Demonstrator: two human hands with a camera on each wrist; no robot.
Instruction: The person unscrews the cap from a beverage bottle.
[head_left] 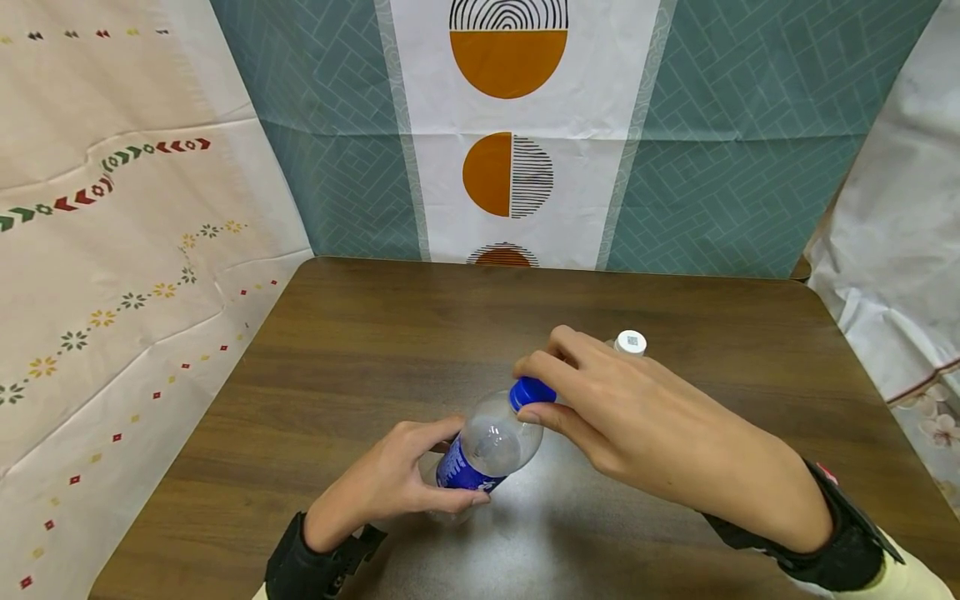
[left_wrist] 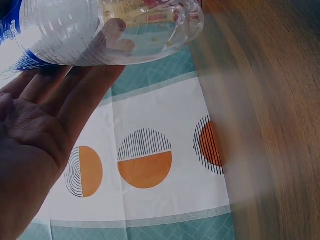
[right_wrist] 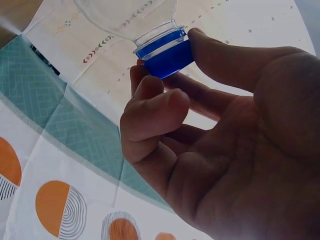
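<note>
Left hand [head_left: 393, 479] round the bottle [head_left: 498, 446], right hand [head_left: 600, 408] on its blue cap [head_left: 534, 389]

Just left of the bottle, I see a black strap [head_left: 311, 562] and, above it, the left hand bent in a wide C about the labelled middle, thumb on the near side, fingers on the far one. That hold seems meant to stop the bottle twisting. It leans over the tabletop [head_left: 360, 350], neck slanting rightward, perhaps for easier reach; whether its base touches down, I can't tell. At the bottle's top, the right hand pinches the cap, closed only to its width, wrist arched, back of the hand upward, forearm to the bottle's right. Clear neck shows between cap and blue ring [right_wrist: 161, 42], so it looks loosened. Beyond the bottle, rightward, a white cap [head_left: 631, 342] peeps from behind that hand.
</note>
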